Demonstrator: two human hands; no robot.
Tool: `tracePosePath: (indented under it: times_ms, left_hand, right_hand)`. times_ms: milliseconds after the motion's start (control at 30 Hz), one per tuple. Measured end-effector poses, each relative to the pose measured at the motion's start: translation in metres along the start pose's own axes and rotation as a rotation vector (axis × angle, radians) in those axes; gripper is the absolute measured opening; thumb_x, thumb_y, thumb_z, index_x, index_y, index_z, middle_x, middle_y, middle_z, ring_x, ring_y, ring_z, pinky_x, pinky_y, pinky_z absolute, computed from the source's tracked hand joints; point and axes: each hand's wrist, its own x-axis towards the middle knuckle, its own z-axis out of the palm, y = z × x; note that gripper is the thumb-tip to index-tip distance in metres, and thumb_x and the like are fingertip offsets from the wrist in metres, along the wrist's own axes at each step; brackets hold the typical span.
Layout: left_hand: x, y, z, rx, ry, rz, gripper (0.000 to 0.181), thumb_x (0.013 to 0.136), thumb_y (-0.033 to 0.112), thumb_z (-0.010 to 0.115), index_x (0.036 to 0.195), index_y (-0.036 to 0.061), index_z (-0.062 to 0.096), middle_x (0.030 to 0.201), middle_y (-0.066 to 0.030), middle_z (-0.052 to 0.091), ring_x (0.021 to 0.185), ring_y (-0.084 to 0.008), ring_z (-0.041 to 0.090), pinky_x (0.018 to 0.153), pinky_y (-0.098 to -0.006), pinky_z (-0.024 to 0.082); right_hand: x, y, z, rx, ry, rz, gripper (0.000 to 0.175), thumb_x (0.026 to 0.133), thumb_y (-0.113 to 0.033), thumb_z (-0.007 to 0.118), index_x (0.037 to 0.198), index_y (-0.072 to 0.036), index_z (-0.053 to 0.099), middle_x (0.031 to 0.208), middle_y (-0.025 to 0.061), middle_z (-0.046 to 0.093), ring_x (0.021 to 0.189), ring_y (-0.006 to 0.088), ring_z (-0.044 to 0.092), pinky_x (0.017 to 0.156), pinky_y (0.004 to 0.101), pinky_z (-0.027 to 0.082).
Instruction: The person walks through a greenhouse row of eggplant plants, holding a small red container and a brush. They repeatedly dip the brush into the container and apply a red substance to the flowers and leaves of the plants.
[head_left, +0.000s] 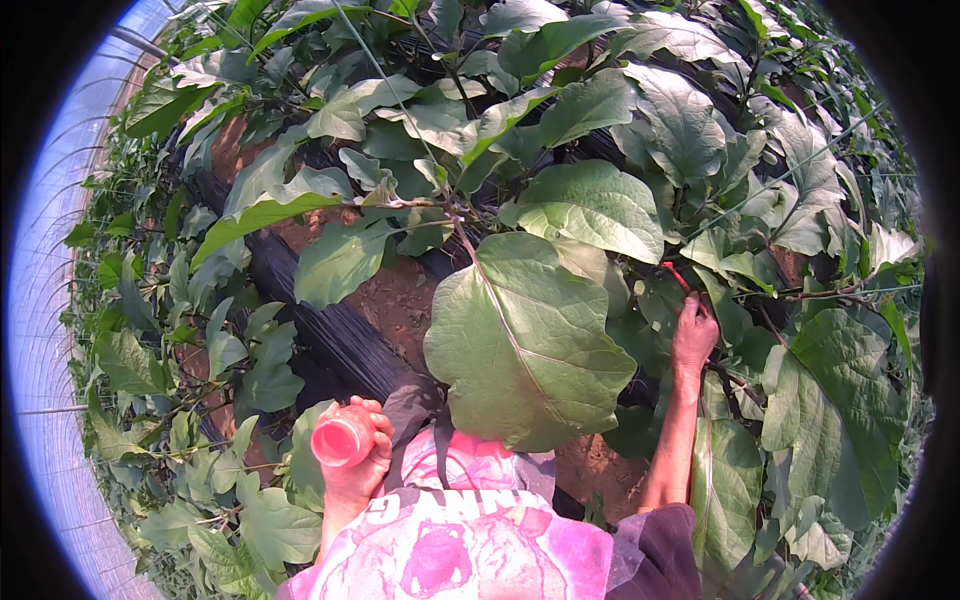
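Note:
My left hand (367, 454) grips a small see-through jar (343, 439) at the lower left. Its round mouth faces up towards me, and the inside looks pinkish red. On the right, my right hand (694, 337) pinches a thin stick (677, 278) with a bright red end, possibly a small brush. That end points up and left among the foliage of what look like eggplant plants; whether it touches a stem or flower cannot be made out. A very large eggplant leaf (525, 337) spreads between my hands, its stalk rising to a purplish stem (454, 210).
Black plastic mulch film (337, 341) runs beside bare brown soil (394, 304). Green support strings (386, 79) cross the dense foliage, one (802, 166) above my right hand. A translucent greenhouse wall (56, 300) curves along the left. Leaves (832, 409) crowd my right forearm.

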Motion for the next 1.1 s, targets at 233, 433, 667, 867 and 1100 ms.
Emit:
tracePosePath:
  times_ms: [233, 433, 667, 867, 1100]
  left_hand:
    - [0.003, -0.004, 0.001, 0.013, 0.040, 0.061, 0.030, 0.096, 0.036, 0.058, 0.103, 0.0072, 0.066, 0.107, -0.0096, 0.060, 0.101, -0.0263, 0.060, 0.080, -0.0378, 0.059]
    - [0.007, 0.003, -0.005, 0.027, -0.031, 0.041, 0.029, 0.096, 0.034, 0.059, 0.107, 0.0077, 0.064, 0.110, -0.0077, 0.059, 0.102, -0.0253, 0.060, 0.083, -0.0373, 0.058]
    - [0.019, 0.039, -0.007, -0.002, -0.077, 0.052, 0.029, 0.095, 0.034, 0.060, 0.105, 0.0075, 0.067, 0.109, -0.0088, 0.061, 0.101, -0.0268, 0.061, 0.083, -0.0388, 0.059]
    - [0.021, 0.086, -0.010, -0.033, -0.088, 0.034, 0.030, 0.094, 0.034, 0.060, 0.105, 0.0072, 0.068, 0.109, -0.0088, 0.062, 0.101, -0.0277, 0.062, 0.083, -0.0394, 0.059]
    - [0.005, 0.144, -0.019, -0.098, -0.060, 0.109, 0.031, 0.095, 0.033, 0.060, 0.106, 0.0052, 0.067, 0.110, -0.0085, 0.061, 0.104, -0.0289, 0.061, 0.086, -0.0407, 0.058]
  right_hand:
    - [-0.062, -0.072, -0.036, 0.273, 0.220, -0.190, 0.031, 0.102, -0.021, 0.052, 0.110, 0.006, 0.065, 0.085, 0.0106, 0.068, 0.074, 0.0158, 0.065, 0.067, 0.0273, 0.053]
    - [-0.104, -0.134, -0.081, 0.420, 0.428, -0.301, 0.039, 0.101, -0.028, 0.044, 0.099, 0.008, 0.060, 0.067, 0.0131, 0.059, 0.059, 0.0191, 0.054, 0.061, 0.0288, 0.047]
    - [-0.158, -0.192, -0.091, 0.924, 0.126, -0.550, 0.042, 0.102, -0.037, 0.038, 0.101, 0.001, 0.056, 0.064, 0.0094, 0.049, 0.056, 0.0182, 0.047, 0.052, 0.0308, 0.042]
    - [-0.229, -0.245, -0.011, 0.664, -0.438, -0.539, 0.028, 0.100, -0.022, 0.054, 0.112, 0.002, 0.061, 0.075, 0.0136, 0.063, 0.071, 0.0224, 0.063, 0.064, 0.0312, 0.051]
    - [-0.236, -0.250, 0.131, 0.228, -0.435, -0.507, 0.033, 0.089, 0.006, 0.060, 0.121, 0.002, 0.063, 0.109, 0.0173, 0.062, 0.093, 0.0285, 0.065, 0.083, 0.0353, 0.053]
